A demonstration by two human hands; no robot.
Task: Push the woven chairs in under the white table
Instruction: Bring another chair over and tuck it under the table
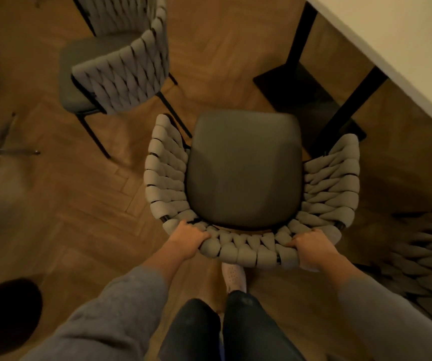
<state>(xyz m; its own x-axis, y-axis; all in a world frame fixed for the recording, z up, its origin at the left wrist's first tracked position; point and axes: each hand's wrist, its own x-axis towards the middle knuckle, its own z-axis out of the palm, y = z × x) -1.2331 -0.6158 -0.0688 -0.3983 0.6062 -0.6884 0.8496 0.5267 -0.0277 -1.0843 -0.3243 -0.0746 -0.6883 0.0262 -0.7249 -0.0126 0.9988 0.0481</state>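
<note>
The white table (405,48) ran along the upper right, its black legs (340,121) just ahead of the woven chair (243,168), whose seat was not yet under. The left hand (187,237) and right hand (310,246) each gripped the back rim (fingers curled over it). An even, straight push would likely suit best, since a skewed one might catch a leg

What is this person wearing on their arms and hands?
Both arms wear loose, soft grey sleeves, the left sleeve and right sleeve ending short of the wrists. The left hand and right hand are bare: no gloves, watch or rings visible.
</note>
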